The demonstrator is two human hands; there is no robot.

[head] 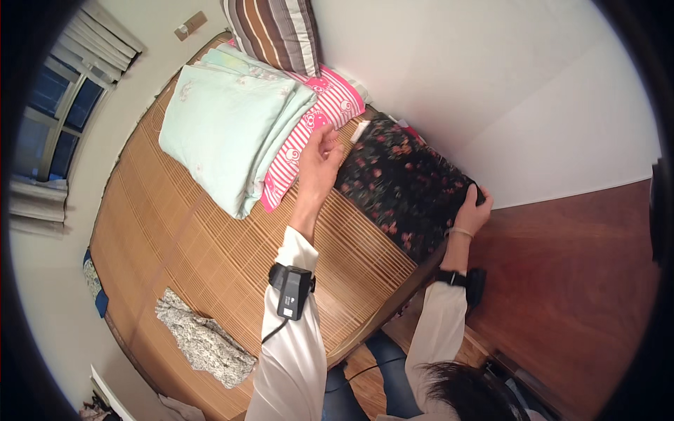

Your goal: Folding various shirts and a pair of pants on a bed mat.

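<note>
A black floral cloth (400, 184), spread flat in a rough rectangle, lies on the bamboo mat (358, 247) at the bed's right edge, next to the wall. My right hand (474, 208) grips its right corner, thumb on top. My left hand (322, 158) is over the cloth's left edge, near a pink-and-white striped pillow (345, 102), fingers loosely bent and apart, with nothing visible in it. A folded pale green quilt (226, 126) rests partly on that pillow. Farther down the mat lies a crumpled grey patterned cloth (205, 339).
A brown-and-grey striped cushion (276, 31) leans at the wall behind the quilt. White wall (500, 94) borders the bed's head side, and a reddish-brown wooden surface (563, 284) is at the right. A blue patterned cloth (96, 284) hangs at the far edge.
</note>
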